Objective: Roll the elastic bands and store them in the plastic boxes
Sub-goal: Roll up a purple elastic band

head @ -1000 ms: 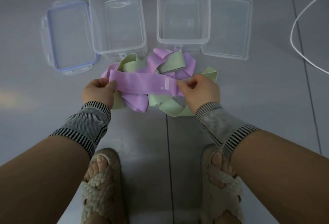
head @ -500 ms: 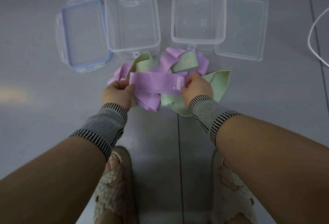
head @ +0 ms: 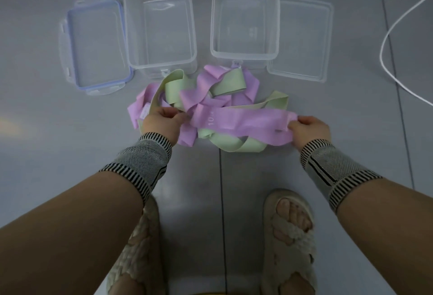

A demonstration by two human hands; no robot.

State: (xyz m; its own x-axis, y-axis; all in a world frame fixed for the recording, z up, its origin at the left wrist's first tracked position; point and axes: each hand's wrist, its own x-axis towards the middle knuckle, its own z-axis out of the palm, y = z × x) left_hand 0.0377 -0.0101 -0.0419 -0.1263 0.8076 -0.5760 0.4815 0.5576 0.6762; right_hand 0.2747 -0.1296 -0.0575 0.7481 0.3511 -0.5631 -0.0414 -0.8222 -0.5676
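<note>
A purple band is stretched left to right above the pile of bands on the floor, its long axis level. The left hand pinches its left end; the right hand pinches its right end. Two open boxes stand just beyond the pile.
</note>
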